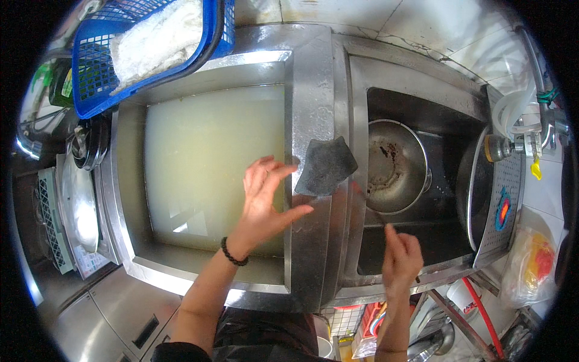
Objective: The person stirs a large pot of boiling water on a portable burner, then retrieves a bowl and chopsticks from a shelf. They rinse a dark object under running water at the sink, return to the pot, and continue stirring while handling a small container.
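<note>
My left hand has its fingers spread over the edge of the left steel sink, with nothing in its grasp. Just right of those fingertips is a dark grey scouring pad, over the steel divider; whether it touches the metal I cannot tell. My right hand, blurred, is closed around a thin dark utensil with a reddish tip pointing up and left towards the pad. The utensil's kind is unclear. Beyond it, a round metal pan with dark burnt residue sits in the right sink.
Cloudy water fills the left sink. A blue plastic basket holding white cloth overhangs its back left corner. At the right are another pan, a perforated steel tray and a hose sprayer. A red hose runs below.
</note>
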`<act>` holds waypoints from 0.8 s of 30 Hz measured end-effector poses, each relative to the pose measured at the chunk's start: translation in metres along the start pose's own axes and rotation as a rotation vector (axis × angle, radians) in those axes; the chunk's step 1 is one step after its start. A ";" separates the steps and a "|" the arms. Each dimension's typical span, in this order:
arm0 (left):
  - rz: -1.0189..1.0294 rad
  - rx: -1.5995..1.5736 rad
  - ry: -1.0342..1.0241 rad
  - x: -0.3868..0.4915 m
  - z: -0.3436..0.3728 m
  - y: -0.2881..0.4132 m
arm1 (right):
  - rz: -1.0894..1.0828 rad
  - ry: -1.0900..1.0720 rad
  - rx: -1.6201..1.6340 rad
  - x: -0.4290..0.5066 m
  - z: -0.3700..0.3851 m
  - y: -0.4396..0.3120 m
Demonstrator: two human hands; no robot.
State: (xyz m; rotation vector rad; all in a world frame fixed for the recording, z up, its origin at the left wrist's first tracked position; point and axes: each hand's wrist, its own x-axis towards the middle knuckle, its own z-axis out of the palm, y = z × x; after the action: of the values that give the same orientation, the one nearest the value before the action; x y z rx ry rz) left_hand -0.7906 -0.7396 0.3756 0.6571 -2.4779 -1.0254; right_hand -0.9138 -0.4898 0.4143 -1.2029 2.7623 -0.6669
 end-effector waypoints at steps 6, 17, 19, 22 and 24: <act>-0.117 -0.087 0.133 -0.012 0.020 0.001 | -0.136 0.002 0.028 0.002 0.006 0.010; -0.304 -0.273 0.217 -0.006 0.024 -0.010 | -0.254 0.014 -0.018 -0.001 0.013 0.014; -0.299 -0.269 0.203 -0.006 0.021 -0.014 | -0.210 0.105 -0.100 -0.001 0.014 0.012; -0.330 -0.269 0.157 -0.007 0.018 -0.016 | -0.183 0.171 -0.111 -0.002 0.016 0.008; -0.338 -0.264 0.137 -0.007 0.017 -0.015 | -0.288 0.150 -0.082 -0.004 0.018 0.004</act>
State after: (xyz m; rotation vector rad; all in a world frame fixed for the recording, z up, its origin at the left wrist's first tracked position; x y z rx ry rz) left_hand -0.7892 -0.7357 0.3520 1.0417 -2.1069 -1.3509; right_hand -0.9100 -0.4905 0.3960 -1.6554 2.7851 -0.6968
